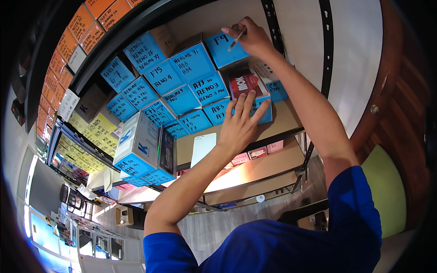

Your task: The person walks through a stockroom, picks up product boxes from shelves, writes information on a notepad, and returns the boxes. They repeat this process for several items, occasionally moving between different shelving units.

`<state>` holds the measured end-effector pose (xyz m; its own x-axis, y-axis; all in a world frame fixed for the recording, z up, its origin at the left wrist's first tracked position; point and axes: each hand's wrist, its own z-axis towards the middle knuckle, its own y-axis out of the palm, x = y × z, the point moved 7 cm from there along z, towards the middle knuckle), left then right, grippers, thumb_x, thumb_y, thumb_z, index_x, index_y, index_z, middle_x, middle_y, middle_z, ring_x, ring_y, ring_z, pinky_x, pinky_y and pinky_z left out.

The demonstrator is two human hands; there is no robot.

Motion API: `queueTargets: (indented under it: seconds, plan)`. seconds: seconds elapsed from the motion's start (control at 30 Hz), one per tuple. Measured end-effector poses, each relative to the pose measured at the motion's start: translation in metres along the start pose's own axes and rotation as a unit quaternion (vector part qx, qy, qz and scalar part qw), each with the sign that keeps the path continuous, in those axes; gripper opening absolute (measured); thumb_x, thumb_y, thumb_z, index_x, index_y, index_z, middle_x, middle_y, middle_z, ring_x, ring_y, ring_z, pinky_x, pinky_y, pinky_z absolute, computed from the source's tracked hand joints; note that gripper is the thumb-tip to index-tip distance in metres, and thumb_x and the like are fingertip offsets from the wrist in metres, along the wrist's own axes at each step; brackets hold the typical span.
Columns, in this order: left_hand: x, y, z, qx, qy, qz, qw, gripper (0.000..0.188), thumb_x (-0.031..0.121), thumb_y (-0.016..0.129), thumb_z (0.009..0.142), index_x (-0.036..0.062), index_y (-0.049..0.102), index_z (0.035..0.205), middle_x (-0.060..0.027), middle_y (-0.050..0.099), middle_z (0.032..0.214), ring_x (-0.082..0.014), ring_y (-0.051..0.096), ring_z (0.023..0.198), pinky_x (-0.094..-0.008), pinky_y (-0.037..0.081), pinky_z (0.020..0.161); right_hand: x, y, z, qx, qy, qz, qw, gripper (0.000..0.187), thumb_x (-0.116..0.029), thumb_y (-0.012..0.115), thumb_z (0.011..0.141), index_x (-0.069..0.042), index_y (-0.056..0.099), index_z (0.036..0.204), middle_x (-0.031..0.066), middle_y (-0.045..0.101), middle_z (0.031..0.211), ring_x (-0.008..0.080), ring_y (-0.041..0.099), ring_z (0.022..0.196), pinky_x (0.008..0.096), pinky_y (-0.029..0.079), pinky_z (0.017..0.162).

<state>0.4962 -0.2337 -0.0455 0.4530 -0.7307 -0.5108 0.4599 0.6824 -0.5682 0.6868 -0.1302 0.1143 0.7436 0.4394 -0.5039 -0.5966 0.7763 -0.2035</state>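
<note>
My left hand (242,119) is spread with its fingertips resting on a dark red box (246,84), which sits in a gap in a stack of boxes. It grips nothing. Higher up, my right hand (255,40) is closed around a slim clear pen (235,42), slanted down and left in front of a blue-fronted box (217,53) with dark handwriting. Whether the pen's tip touches that box I cannot tell. Several more blue-fronted boxes (190,63) stand stacked to the left and below.
The boxes stand on a brown shelf board (284,117) with a black slotted post (326,54) at the right. A white card (203,148) lies near my left wrist. A grey-and-blue box (136,141) juts out at the left. Orange boxes (82,22) and yellow boxes (98,134) line other shelves.
</note>
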Motion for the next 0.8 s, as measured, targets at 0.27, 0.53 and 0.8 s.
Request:
queueTargets:
  seconds: [0.27,0.53,0.8]
  plan:
    - [-0.005,-0.121,-0.067,0.033,-0.046,-0.266,0.962,0.105,0.035,0.098,0.064,0.0237,0.046,0.156,-0.0158,0.044,0.159,-0.0381,0.048,0.136,-0.0531,0.037,0.111,-0.002,-0.005,-0.034,-0.059,0.072,-0.006,0.996,0.061,-0.059,0.079,0.094,-0.004,0.054,0.099,0.0144,0.076,0.101,0.0255,0.079,0.1,0.0355,0.059,0.081]
    - [-0.032,-0.202,-0.143,0.154,-0.136,-0.302,0.931,0.127,0.061,0.099,0.067,0.027,0.021,0.161,-0.0203,0.044,0.145,-0.0332,0.053,0.13,-0.0465,0.051,0.102,0.028,0.001,-0.094,-0.09,0.046,-0.035,0.994,0.053,-0.045,0.082,0.095,-0.003,0.051,0.103,0.0182,0.074,0.108,0.0328,0.074,0.108,0.0415,0.057,0.086]
    - [-0.054,-0.189,-0.202,0.247,-0.234,-0.216,0.915,0.097,0.048,0.081,0.092,0.012,0.027,0.164,-0.0233,0.046,0.149,-0.0345,0.054,0.136,-0.0508,0.048,0.116,-0.014,-0.027,-0.207,-0.087,0.171,0.322,0.927,0.051,-0.048,0.077,0.099,-0.005,0.058,0.119,0.0124,0.069,0.12,0.0237,0.069,0.105,0.0405,0.056,0.09]
